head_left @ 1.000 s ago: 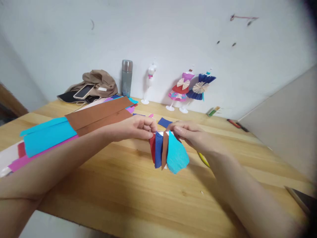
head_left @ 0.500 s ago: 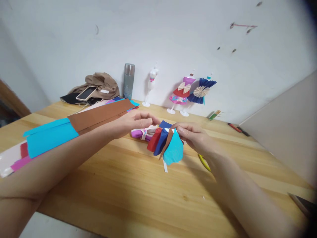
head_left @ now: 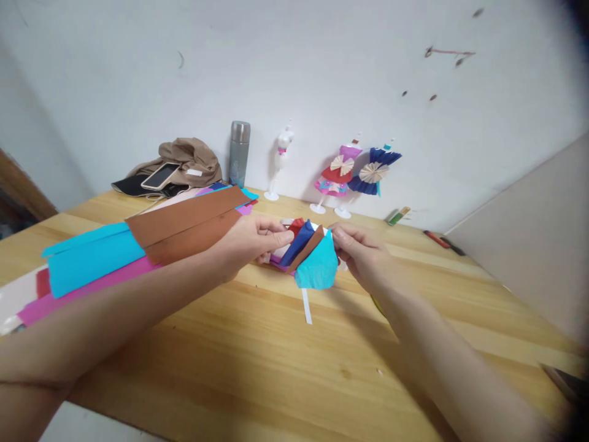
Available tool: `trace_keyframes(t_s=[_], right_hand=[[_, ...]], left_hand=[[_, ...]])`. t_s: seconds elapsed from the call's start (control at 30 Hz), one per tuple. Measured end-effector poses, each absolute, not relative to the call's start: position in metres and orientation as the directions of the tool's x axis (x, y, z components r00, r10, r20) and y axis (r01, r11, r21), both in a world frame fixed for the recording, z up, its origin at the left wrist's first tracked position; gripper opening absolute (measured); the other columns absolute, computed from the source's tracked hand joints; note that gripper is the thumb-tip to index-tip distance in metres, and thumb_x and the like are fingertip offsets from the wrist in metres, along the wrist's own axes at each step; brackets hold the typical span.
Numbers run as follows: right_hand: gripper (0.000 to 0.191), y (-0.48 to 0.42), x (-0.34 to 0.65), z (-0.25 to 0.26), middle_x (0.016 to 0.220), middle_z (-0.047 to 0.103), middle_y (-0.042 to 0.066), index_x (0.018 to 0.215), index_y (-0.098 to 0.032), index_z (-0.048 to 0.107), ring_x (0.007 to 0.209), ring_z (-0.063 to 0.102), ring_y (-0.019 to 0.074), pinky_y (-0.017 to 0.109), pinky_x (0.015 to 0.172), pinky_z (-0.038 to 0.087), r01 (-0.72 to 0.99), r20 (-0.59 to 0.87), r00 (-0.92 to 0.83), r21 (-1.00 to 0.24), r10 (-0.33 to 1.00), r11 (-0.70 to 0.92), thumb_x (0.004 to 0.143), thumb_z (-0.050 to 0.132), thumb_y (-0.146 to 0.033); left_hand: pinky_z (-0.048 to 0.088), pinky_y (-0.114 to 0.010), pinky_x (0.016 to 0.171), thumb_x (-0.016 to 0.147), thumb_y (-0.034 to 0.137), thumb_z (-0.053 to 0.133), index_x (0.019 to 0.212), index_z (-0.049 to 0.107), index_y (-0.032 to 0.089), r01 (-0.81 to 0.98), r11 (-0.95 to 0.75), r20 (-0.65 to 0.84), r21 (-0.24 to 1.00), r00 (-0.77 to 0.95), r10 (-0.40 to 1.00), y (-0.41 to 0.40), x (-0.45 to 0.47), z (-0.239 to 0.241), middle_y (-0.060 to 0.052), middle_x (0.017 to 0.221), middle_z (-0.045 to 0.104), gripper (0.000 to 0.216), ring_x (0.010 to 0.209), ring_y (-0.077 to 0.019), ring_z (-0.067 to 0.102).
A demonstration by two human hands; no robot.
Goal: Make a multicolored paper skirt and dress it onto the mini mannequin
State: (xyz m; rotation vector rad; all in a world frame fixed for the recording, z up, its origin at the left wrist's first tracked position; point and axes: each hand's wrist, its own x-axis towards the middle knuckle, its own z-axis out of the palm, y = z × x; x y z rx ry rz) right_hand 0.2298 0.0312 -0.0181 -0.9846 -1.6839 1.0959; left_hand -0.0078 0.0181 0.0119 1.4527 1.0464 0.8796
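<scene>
Between my hands is a multicoloured crepe paper piece (head_left: 316, 264), with red, dark blue, brown and light blue panels side by side along a white upper edge. My left hand (head_left: 257, 240) has its fingers closed on the red end. At the light blue end, my right hand (head_left: 356, 242) pinches the upper corner between thumb and fingers. A narrow white strip (head_left: 306, 306) lies on the wood below the panels. Purple material (head_left: 278, 263) shows partly behind the piece, beside my left hand.
Coloured crepe paper sheets (head_left: 186, 224) lie at left. Along the wall stand a grey flask (head_left: 239, 156), a bare white mannequin (head_left: 282, 159), and two mannequins in a pink-and-red paper dress (head_left: 337, 172) and a dark blue paper dress (head_left: 372, 169). A phone (head_left: 161, 175) rests on a cap.
My left hand has moved down and right and closed on the red end. The panels now slant, spread between both hands. My right hand keeps its pinch.
</scene>
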Motion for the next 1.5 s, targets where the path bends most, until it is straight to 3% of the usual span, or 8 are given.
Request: trace_keyframes(t_s=[0.13,0.27,0.4,0.57,0.8,1.0,1.17,1.5], right_hand=[[0.048,0.030,0.229,-0.017,0.054,0.048,-0.001,0.060,-0.020,0.053,0.051,0.039,0.0113,0.028,0.049,0.027,0.160,0.226,-0.291,-0.947,0.930,0.280,0.088,0.061,-0.058],[0.045,0.028,0.225,-0.016,0.053,0.049,-0.002,0.063,-0.020,0.057,0.050,0.041,0.0114,0.028,0.049,0.028,0.147,0.235,-0.244,-0.950,0.941,0.275,0.084,0.065,-0.060],[0.047,0.026,0.222,-0.015,0.053,0.048,-0.001,0.059,-0.020,0.056,0.051,0.040,0.0110,0.028,0.050,0.029,0.120,0.262,-0.260,-0.946,0.929,0.300,0.086,0.064,-0.058],[0.046,0.024,0.220,-0.012,0.055,0.046,-0.001,0.060,-0.022,0.054,0.052,0.042,0.0129,0.029,0.051,0.033,0.131,0.235,-0.255,-0.953,0.938,0.274,0.083,0.065,-0.060],[0.049,0.026,0.222,-0.012,0.055,0.045,0.001,0.059,-0.024,0.051,0.054,0.042,0.0160,0.032,0.051,0.033,0.222,0.246,-0.242,-0.928,0.939,0.300,0.082,0.061,-0.066],[0.047,0.017,0.223,-0.005,0.063,0.053,0.002,0.067,-0.021,0.059,0.058,0.048,0.0157,0.030,0.054,0.037,0.308,0.264,-0.411,-0.861,0.873,0.405,0.089,0.056,-0.063],[0.043,0.007,0.203,-0.009,0.082,0.068,0.007,0.086,-0.018,0.068,0.076,0.061,0.0186,0.032,0.070,0.046,0.304,0.228,-0.720,-0.745,0.656,0.594,0.097,0.048,-0.056],[0.045,0.008,0.193,-0.028,0.085,0.067,0.008,0.086,-0.017,0.066,0.079,0.061,0.0184,0.032,0.073,0.047,0.292,0.215,-0.756,-0.735,0.618,0.613,0.101,0.042,-0.052]], left_hand=[[0.029,-0.020,0.044,0.082,0.035,0.063,0.051,0.046,0.017,0.128,-0.001,-0.040,0.992,0.321,0.946,0.021,-0.010,0.016,0.004,0.044,0.043,0.040,0.042,-0.0059,0.038],[0.025,-0.019,0.044,0.076,0.025,0.067,0.058,0.054,0.016,0.201,-0.048,0.004,0.978,0.211,0.977,0.017,-0.011,0.024,0.005,0.047,0.047,0.024,0.044,-0.0050,0.037],[0.027,-0.020,0.046,0.073,0.026,0.068,0.079,0.070,0.015,0.215,-0.071,-0.017,0.974,0.379,0.925,0.013,-0.012,0.021,0.005,0.052,0.050,0.013,0.047,-0.0065,0.039],[0.027,-0.020,0.048,0.069,0.033,0.074,0.057,0.057,0.016,0.216,-0.066,-0.036,0.974,0.437,0.899,0.017,-0.016,0.016,0.005,0.048,0.047,0.027,0.047,-0.0058,0.037],[0.042,-0.024,0.060,0.071,0.037,0.073,0.072,0.074,0.018,0.298,-0.181,-0.093,0.937,0.713,0.695,0.028,-0.030,0.027,-0.002,0.071,0.067,0.019,0.067,-0.0147,0.059],[0.041,-0.020,0.060,0.068,0.024,0.074,0.068,0.078,0.020,0.615,-0.384,-0.276,0.689,0.712,0.646,0.038,-0.074,0.057,-0.001,0.071,0.071,0.005,0.069,-0.0164,0.063],[0.045,-0.021,0.065,0.061,0.015,0.077,0.070,0.079,0.018,0.594,-0.231,-0.215,0.771,0.584,0.783,0.042,-0.087,0.069,0.000,0.068,0.070,0.009,0.072,-0.0178,0.067],[0.032,-0.025,0.049,0.065,0.016,0.071,0.047,0.066,0.020,0.479,-0.304,-0.350,0.824,0.851,0.393,0.034,-0.044,0.031,0.002,0.047,0.049,0.020,0.047,-0.0106,0.040]])
